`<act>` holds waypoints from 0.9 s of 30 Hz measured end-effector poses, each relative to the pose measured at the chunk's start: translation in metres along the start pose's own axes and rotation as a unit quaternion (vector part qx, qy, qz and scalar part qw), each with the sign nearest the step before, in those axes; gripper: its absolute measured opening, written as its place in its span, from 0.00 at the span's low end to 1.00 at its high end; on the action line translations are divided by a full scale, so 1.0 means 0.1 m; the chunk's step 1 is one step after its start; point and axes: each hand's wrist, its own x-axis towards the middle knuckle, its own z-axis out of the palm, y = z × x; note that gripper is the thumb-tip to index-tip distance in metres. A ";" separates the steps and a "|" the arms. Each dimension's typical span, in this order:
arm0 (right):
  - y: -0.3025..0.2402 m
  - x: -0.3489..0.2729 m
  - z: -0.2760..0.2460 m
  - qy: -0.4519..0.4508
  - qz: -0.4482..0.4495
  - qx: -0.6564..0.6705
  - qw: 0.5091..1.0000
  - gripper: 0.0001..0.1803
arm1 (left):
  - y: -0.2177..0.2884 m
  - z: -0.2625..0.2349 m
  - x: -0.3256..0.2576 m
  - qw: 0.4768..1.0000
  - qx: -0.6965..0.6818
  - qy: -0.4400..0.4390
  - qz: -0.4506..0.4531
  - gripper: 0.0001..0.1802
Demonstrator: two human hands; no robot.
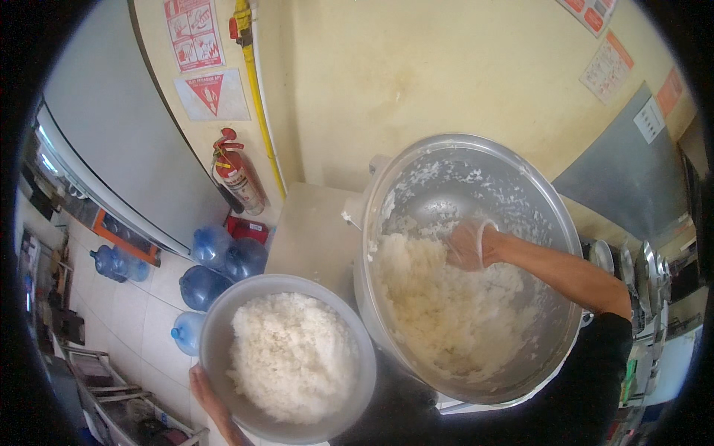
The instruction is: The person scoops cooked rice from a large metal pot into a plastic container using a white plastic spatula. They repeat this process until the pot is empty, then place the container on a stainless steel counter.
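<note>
Right hand (467,245) reaches inside the pot (439,209), forearm (556,273) across its rim.

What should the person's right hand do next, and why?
Probably scoop up some rice and bring it toward the grey basin. The right hand is at the rice inside the large metal pot, while the left hand is at the side of the basin, which already holds a white mound of rice.
</note>
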 end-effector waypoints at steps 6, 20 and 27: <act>-0.03 -0.27 0.00 0.027 -0.055 0.020 0.998 0.24 | 0.03 -0.05 -0.04 1.000 0.019 -0.023 0.001 0.21; 0.22 -1.11 0.55 0.161 -0.195 0.025 0.967 0.14 | -0.24 -0.16 -0.05 0.996 -0.079 -0.034 -0.003 0.21; 0.58 -1.86 0.41 0.220 -0.052 -0.034 0.973 0.21 | -0.45 -0.23 -0.01 0.999 0.021 -0.020 -0.028 0.23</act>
